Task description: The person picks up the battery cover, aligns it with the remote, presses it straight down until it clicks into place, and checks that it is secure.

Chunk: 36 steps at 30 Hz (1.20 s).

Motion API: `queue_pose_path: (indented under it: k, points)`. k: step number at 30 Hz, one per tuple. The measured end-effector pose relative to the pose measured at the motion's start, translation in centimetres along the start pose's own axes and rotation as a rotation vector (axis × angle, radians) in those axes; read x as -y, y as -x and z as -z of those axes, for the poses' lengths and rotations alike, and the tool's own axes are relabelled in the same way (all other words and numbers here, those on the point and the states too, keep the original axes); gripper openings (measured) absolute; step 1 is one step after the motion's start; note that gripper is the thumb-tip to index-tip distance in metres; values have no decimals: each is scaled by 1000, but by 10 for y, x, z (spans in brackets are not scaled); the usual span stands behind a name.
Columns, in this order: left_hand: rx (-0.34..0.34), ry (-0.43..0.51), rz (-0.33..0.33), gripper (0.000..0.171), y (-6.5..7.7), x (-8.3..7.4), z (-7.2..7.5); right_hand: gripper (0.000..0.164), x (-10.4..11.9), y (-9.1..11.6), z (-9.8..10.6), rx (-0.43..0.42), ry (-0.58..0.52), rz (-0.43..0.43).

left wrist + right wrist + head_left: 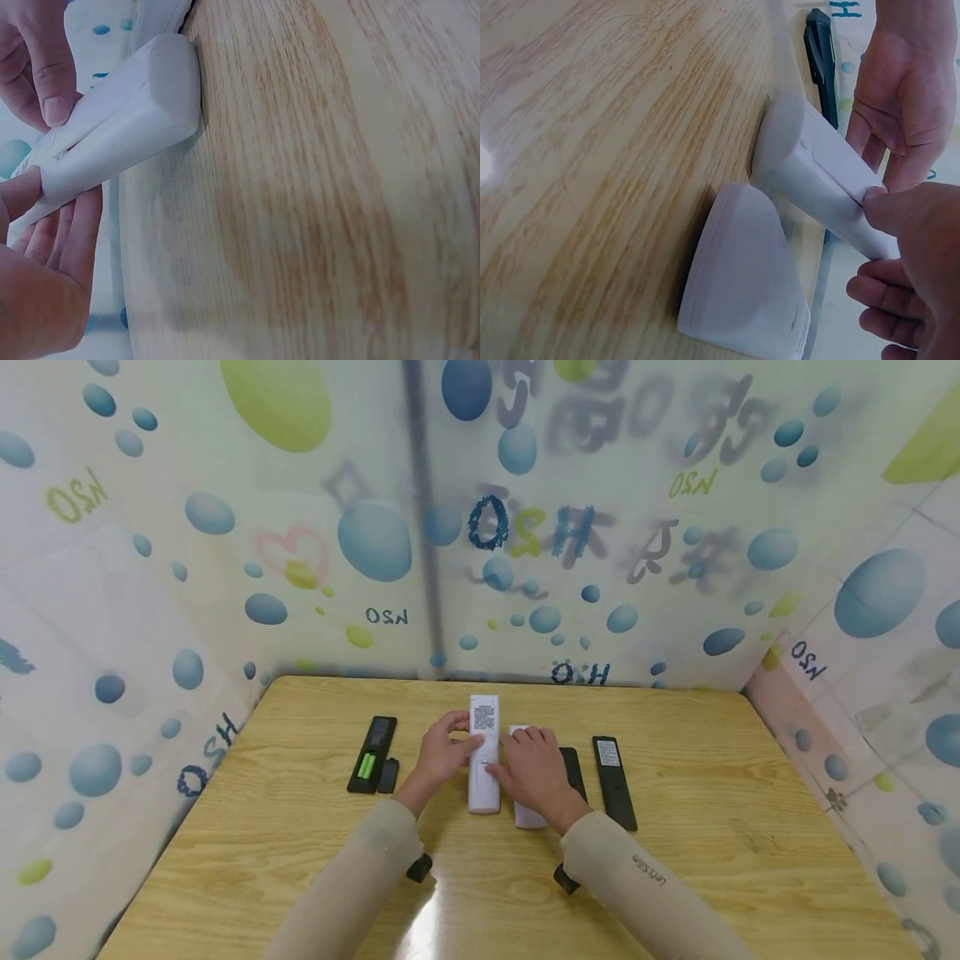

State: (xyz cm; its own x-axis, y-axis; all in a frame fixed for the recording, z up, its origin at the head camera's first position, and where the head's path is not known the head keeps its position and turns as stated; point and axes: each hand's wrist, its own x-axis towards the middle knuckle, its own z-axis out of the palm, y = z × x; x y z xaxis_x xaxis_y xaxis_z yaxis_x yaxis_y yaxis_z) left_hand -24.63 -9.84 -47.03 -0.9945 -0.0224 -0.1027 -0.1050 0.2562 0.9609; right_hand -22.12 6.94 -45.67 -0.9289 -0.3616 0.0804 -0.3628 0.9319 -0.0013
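In the head view a white remote control (pixel 484 789) stands out from the table with its labelled back up; its near end looks low, against or close to the wood. My left hand (pixel 444 750) grips its left side, thumb on the back and fingers beneath, as the left wrist view shows. My right hand (pixel 536 768) has its thumb on the battery cover (pixel 844 161), with curled fingers by the remote's right edge. Under the right hand lies a second white remote (pixel 528 817), partly hidden. The cover appears to be in place.
On the left lies a black remote (pixel 381 735) with green batteries (pixel 367 766) in its open compartment, its loose cover (pixel 388 775) beside it. A black remote (pixel 573 768) shows partly behind the right hand; another (pixel 617 785) lies farther right. A patterned wall borders the wooden table (pixel 697 760).
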Motion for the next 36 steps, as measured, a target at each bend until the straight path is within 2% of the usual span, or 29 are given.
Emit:
queue_pose_path:
  k: [11, 26, 36]
  points:
    - [16, 16, 6, 42, 2, -3, 2, 58, 3, -2, 3, 31, -74, -53]
    - [34, 29, -17, 43, 5, -2, 1, 67, 1, -3, 3, 35, -118, -55]
    - [55, 13, -37, 43, 5, -6, 3, 52, 2, -10, 3, 14, -152, -99]
